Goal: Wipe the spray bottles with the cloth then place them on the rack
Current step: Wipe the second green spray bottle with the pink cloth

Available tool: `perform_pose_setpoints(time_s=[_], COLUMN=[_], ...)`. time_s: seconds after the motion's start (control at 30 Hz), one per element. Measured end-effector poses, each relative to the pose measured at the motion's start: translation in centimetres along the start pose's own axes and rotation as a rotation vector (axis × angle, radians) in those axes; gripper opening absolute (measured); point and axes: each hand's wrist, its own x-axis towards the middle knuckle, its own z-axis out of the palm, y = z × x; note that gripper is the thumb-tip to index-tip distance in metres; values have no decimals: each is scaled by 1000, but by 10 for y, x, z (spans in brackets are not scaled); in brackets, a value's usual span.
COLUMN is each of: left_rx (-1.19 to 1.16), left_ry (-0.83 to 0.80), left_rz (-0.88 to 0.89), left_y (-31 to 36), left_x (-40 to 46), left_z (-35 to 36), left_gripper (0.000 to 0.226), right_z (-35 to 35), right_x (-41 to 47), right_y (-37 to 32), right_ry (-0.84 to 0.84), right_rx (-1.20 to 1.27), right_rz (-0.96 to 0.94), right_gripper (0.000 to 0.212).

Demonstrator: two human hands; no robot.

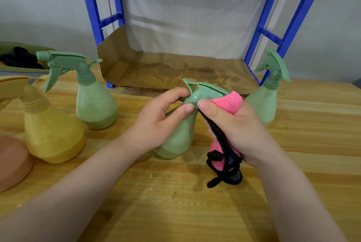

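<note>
Spray bottle gripped at neck by left hand fingers, right hand fingers pinching pink cloth against nozzle

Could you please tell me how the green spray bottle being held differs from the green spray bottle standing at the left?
The held green plastic spray bottle leans tilted, gripped at its neck by the left hand; the left green plastic spray bottle stands upright, untouched. The right hand presses a pink cloth on the held one's head; nothing touches the other. Both share colour and shape.
</note>
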Motion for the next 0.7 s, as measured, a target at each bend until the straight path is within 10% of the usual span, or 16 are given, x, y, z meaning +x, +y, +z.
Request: perform_pose_setpoints(time_s=[0.23,0.7], left_rx=[-307,-316], left_ry=[111,165], left_rz=[-73,-53], left_y=[6,12], left_x=[4,5], left_z=[-1,-7], left_gripper=[40,30], right_z=[-7,15], right_x=[-7,-5], right_y=[-7,0], right_ry=[-433,-6], right_rx=[622,177], right_rz=[104,-117], right_gripper=[17,55])
